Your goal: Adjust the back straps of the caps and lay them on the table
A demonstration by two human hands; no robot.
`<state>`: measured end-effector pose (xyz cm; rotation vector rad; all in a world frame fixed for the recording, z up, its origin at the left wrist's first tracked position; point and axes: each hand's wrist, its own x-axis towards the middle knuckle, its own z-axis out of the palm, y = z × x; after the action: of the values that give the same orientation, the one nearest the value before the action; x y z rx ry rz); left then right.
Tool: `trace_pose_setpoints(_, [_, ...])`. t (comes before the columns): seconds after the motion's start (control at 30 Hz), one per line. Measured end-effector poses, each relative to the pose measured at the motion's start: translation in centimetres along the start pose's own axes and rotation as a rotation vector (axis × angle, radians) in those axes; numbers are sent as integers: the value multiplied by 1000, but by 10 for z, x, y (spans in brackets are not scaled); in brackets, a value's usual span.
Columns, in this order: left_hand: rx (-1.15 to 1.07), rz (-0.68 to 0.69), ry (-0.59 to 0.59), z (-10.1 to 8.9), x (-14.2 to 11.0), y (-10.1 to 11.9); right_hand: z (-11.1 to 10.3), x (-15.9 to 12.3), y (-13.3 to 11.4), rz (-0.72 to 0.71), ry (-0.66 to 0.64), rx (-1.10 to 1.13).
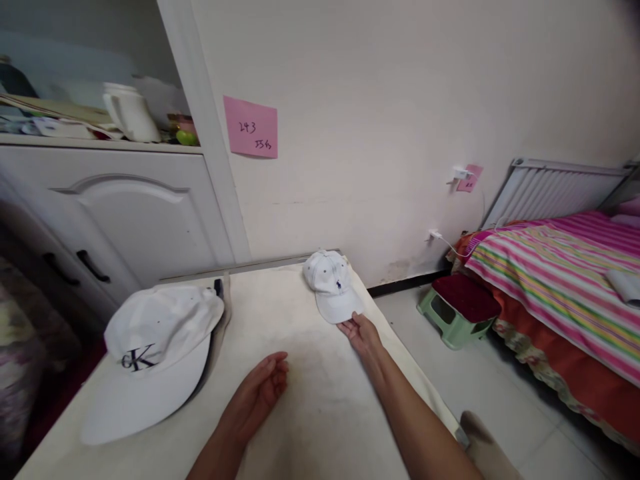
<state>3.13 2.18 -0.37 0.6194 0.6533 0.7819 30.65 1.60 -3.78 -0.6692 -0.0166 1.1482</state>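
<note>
Cream-covered tabletop (310, 400) bears two caps: lettered cap (160, 340) at nine o'clock, small cap (330, 283) at twelve, its brim pinched by the right hand (364, 335). Left hand (261, 393), empty, curls loosely. Open shelf (185, 147) at ten holds a white jug (131, 113).

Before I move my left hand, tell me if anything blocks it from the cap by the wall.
Nothing visible does: only table cover lies between left hand and cap. The right hand, at the brim, is right of that path.

"CK" on large white cap (165, 333)
</note>
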Motion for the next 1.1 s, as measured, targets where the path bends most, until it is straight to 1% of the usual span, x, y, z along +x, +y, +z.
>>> trace_pose_setpoints(0.2, [8, 17, -20, -5, 4, -2, 1, 0, 2, -6, 15, 2])
trace_pose_setpoints(0.43, [6, 30, -53, -7, 5, -3, -1, 1, -3, 73, -5, -21])
trace_pose_setpoints(0.63, [12, 42, -36, -7, 5, -4, -3, 2, -4, 113, -17, -17])
trace_pose_setpoints(0.93, [12, 45, -28, -1, 6, -4, 2, 2, -6, 115, -75, 91])
trace_pose_setpoints(1.1, [8, 26, -25, -5, 3, -4, 9, 1, -8, 118, -131, 162])
